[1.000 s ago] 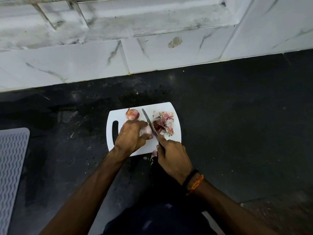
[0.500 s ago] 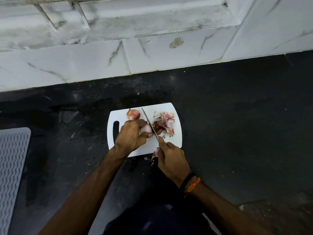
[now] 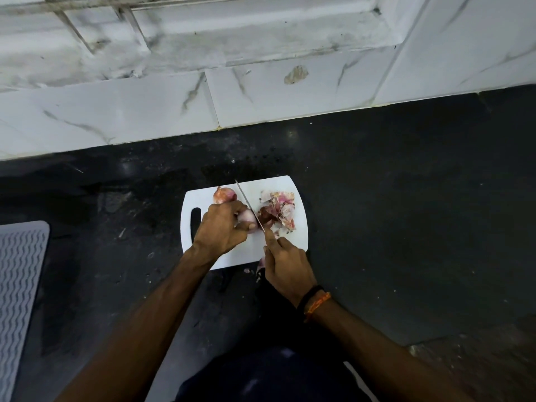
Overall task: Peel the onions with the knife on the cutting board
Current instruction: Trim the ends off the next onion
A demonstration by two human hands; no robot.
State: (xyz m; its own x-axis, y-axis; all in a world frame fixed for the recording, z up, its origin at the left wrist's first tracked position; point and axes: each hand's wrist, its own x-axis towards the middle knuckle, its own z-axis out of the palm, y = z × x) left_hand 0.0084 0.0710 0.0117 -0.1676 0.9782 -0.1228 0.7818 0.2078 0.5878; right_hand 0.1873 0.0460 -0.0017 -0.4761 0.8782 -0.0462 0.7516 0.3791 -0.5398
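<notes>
The onion [image 3: 248,221] you are working on sits near the middle of the cutting board [image 3: 298,239], pale and mostly stripped. Since a second ago the knife [image 3: 249,205] has slid forward along the onion's right side, its tip now reaching close to the board's far edge. This looks like a trimming stroke on the onion's end, so this one is probably nearly done. A second onion [image 3: 224,195], still in its red skin, waits at the board's far edge, just beyond your knuckles. The heap of peels [image 3: 279,209] lies on the board's right half, just right of the blade.

Your left hand [image 3: 222,227] arches over the onion, fingers and thumb curled round it and pinning it to the board. Your right hand [image 3: 285,266] is clenched on the knife handle at the board's near edge, index finger stretched along the blade's spine.
</notes>
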